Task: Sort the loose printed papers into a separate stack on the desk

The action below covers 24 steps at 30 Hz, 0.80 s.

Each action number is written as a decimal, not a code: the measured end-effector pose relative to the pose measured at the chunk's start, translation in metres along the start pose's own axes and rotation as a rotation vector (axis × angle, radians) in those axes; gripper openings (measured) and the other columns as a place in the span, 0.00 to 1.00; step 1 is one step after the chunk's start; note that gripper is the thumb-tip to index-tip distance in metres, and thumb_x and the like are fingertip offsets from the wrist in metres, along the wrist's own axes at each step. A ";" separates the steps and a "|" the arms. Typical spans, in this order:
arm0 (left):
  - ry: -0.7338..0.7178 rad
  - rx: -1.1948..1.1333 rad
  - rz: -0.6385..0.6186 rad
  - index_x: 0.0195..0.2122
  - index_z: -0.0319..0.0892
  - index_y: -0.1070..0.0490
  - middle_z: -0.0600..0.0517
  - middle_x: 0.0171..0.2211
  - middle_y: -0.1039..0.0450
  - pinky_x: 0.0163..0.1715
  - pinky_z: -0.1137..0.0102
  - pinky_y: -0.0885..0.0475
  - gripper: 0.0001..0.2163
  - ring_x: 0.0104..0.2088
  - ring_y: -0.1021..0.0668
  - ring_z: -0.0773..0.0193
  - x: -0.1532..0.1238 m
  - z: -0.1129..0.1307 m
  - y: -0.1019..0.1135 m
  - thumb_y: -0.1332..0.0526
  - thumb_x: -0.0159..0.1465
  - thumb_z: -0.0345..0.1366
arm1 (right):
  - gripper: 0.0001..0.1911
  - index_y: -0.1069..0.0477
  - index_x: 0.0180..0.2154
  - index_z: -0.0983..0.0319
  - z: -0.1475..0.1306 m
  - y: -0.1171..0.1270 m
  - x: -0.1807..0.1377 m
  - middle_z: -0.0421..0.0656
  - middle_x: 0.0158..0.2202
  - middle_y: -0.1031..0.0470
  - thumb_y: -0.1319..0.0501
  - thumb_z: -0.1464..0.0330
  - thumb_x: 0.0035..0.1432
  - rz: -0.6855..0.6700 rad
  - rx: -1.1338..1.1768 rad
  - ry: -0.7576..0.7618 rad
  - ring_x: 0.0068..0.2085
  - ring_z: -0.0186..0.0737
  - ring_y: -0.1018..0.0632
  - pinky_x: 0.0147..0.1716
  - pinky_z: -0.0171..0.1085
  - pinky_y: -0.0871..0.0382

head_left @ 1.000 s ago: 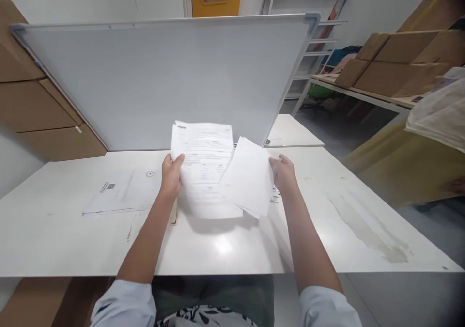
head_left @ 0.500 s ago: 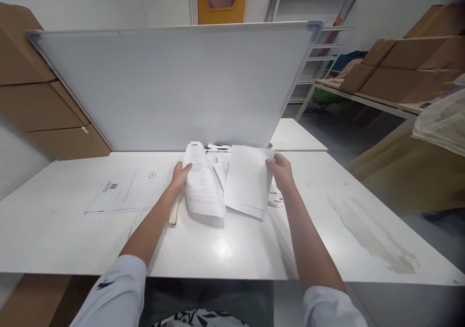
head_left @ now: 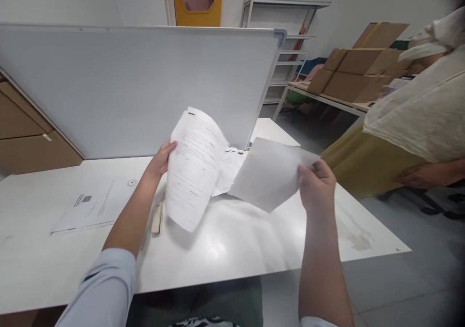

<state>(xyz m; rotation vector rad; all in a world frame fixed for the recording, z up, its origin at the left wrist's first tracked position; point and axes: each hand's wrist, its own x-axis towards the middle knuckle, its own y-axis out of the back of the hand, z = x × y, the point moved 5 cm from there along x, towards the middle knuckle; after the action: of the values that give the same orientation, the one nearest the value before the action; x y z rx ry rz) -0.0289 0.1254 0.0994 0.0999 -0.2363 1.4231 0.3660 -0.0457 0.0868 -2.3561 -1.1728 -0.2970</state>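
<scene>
My left hand grips the left edge of a printed sheet, which curls and hangs above the white table. My right hand pinches the right corner of a blank-looking sheet, held tilted in the air above the table. Between the two sheets, more printed papers lie on the table near the base of the whiteboard.
Another sheet with a QR code lies flat at the left. A thin pale object rests on the table under my left forearm. At the right stands a person in light clothing. Cardboard boxes and shelving fill the back right.
Both hands have lifted their sheets off the table and pulled them apart. The view has swung to the right, bringing the standing person closer into view.
</scene>
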 end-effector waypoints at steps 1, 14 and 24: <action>0.020 0.072 -0.009 0.43 0.40 0.27 0.43 0.36 0.22 0.41 0.61 0.26 0.20 0.40 0.21 0.51 0.012 -0.004 -0.012 0.33 0.51 0.44 | 0.13 0.27 0.34 0.59 -0.004 0.008 -0.001 0.37 0.30 0.27 0.32 0.65 0.43 0.024 0.011 0.015 0.31 0.35 0.27 0.33 0.35 0.33; -0.078 0.345 -0.098 0.46 0.39 0.30 0.38 0.62 0.43 0.62 0.55 0.54 0.20 0.66 0.52 0.47 0.027 -0.047 -0.145 0.33 0.52 0.38 | 0.13 0.24 0.35 0.59 0.016 0.002 -0.031 0.39 0.27 0.25 0.30 0.63 0.44 -0.066 -0.106 -0.275 0.28 0.36 0.27 0.26 0.34 0.34; 0.291 -0.044 -0.082 0.31 0.44 0.24 0.50 0.29 0.23 0.36 0.67 0.29 0.14 0.36 0.22 0.55 -0.151 -0.050 -0.105 0.35 0.53 0.50 | 0.22 0.28 0.42 0.57 0.051 -0.058 -0.056 0.36 0.25 0.26 0.30 0.60 0.43 -0.184 0.089 -0.490 0.27 0.36 0.26 0.28 0.33 0.32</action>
<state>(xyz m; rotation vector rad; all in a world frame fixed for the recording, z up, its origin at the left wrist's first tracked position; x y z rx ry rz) 0.0606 -0.0254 0.0247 -0.1323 -0.0230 1.3320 0.2848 -0.0277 0.0397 -2.3123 -1.5906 0.2882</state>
